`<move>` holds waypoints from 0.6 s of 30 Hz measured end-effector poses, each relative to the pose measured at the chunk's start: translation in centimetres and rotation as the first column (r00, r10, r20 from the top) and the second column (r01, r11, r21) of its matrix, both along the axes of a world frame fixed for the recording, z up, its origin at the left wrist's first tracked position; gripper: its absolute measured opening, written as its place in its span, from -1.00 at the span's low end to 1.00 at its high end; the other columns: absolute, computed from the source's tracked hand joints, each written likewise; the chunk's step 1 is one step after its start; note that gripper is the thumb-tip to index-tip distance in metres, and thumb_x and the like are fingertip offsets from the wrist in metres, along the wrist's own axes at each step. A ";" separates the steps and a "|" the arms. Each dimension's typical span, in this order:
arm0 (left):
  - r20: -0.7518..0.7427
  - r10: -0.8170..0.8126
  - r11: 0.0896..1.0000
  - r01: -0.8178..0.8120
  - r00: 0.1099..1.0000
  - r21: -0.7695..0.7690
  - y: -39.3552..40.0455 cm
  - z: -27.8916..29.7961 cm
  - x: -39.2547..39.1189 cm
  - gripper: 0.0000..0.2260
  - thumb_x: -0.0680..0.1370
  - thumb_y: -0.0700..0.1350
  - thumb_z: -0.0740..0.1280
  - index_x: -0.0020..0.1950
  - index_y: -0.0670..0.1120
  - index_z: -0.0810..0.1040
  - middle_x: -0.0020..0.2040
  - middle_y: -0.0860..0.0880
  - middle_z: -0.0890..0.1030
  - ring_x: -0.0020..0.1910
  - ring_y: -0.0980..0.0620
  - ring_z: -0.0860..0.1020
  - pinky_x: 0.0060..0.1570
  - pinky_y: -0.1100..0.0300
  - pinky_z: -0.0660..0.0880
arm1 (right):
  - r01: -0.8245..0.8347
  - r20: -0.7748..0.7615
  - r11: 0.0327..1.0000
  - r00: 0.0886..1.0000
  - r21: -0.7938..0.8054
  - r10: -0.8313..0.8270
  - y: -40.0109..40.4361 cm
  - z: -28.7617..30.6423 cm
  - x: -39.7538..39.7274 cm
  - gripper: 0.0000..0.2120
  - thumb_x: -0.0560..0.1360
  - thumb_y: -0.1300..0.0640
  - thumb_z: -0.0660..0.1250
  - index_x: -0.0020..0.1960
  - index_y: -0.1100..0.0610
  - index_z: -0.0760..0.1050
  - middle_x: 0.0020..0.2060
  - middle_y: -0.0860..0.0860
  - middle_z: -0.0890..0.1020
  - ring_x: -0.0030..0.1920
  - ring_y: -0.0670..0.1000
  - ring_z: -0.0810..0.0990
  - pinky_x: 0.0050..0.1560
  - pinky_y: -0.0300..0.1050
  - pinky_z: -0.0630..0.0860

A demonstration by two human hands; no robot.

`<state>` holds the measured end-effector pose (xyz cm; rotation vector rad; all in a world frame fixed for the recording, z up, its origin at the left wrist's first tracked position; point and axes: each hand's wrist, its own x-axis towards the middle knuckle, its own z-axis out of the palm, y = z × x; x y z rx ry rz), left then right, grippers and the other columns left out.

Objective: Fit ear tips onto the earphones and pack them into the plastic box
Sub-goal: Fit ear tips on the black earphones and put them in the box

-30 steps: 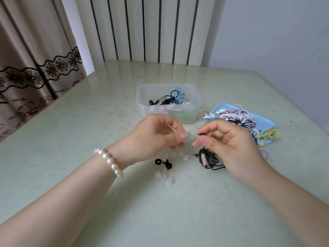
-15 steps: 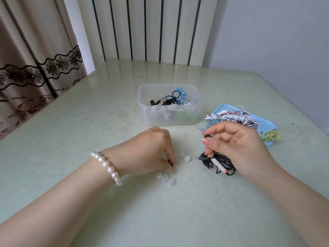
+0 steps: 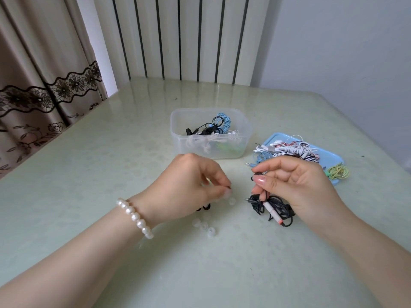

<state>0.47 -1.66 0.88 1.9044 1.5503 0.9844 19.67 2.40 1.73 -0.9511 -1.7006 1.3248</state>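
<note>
Left hand (image 3: 191, 185), pearl bracelet (image 3: 134, 216) at the wrist, hovering low over the pale green table (image 3: 89, 174), fingers curled, thumb and forefinger pinched on a small black ear tip (image 3: 229, 187). Right hand (image 3: 295, 185) raised beside it, thumb and forefinger pinched on a black earbud (image 3: 259, 173), other fingers curled around the cord. Black earphone cable bundle (image 3: 272, 208) with its white and pink inline remote hanging from that hand down onto the table. Clear ear tips (image 3: 210, 232) scattered on the table beneath the left hand, two black ear tips (image 3: 205, 206) partly hidden under it. Clear plastic box (image 3: 210, 132) farther back, centre, holding black, white and blue earphones. Blue tray (image 3: 333, 158) to the right of the box, piled with more coiled earphones (image 3: 293, 150), a yellow-green coil (image 3: 338, 172) at its near right edge. Patterned curtain (image 3: 44, 74) far left, striped panel (image 3: 182, 36) behind.
</note>
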 end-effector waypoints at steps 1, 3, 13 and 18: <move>0.180 0.049 0.999 -0.045 0.982 -0.029 -0.1 0.2 0.4 -0.90 0.34 -0.24 0.50 -0.28 -0.06 0.64 -0.28 0.03 0.68 -0.32 0.13 0.60 -0.21 0.25 0.56 | -0.001 0.002 1.000 1.000 -0.001 0.001 0.0 0.0 0.0 -0.90 0.40 0.39 0.33 -0.16 0.22 0.55 -0.46 0.09 0.63 -0.47 -0.01 0.52 -0.38 -0.26 0.52; 0.493 0.112 0.991 -0.060 0.863 -0.119 -0.2 0.4 1.5 -0.87 0.32 -0.35 0.47 -0.26 -0.15 0.60 -0.35 -0.03 0.67 -0.39 0.07 0.61 -0.30 0.22 0.59 | -0.001 0.007 1.000 1.000 -0.001 0.001 0.0 0.0 0.0 -0.89 0.40 0.39 0.32 -0.16 0.22 0.55 -0.45 0.09 0.64 -0.48 -0.02 0.52 -0.37 -0.27 0.52; 0.879 0.367 0.876 0.203 0.304 -0.436 -0.2 0.0 3.7 -0.92 0.42 -0.40 0.29 -0.13 -0.33 0.56 -0.27 -0.22 0.66 -0.28 0.00 0.67 -0.25 0.25 0.61 | 0.052 -0.047 0.998 0.998 0.041 -0.050 0.0 -0.2 -0.1 -0.87 0.34 0.39 0.37 -0.18 0.21 0.56 -0.42 0.12 0.65 -0.44 0.01 0.58 -0.34 -0.23 0.57; 0.868 0.395 0.855 0.225 0.302 -0.468 -0.2 -0.1 3.6 -0.86 0.29 -0.33 0.34 -0.17 -0.28 0.56 -0.24 -0.21 0.67 -0.30 0.01 0.67 -0.29 0.26 0.60 | 0.038 -0.068 0.997 0.997 0.067 -0.033 -0.2 -0.1 -0.2 -0.86 0.21 0.31 0.43 -0.23 0.21 0.57 -0.41 0.12 0.65 -0.41 0.02 0.60 -0.30 -0.28 0.56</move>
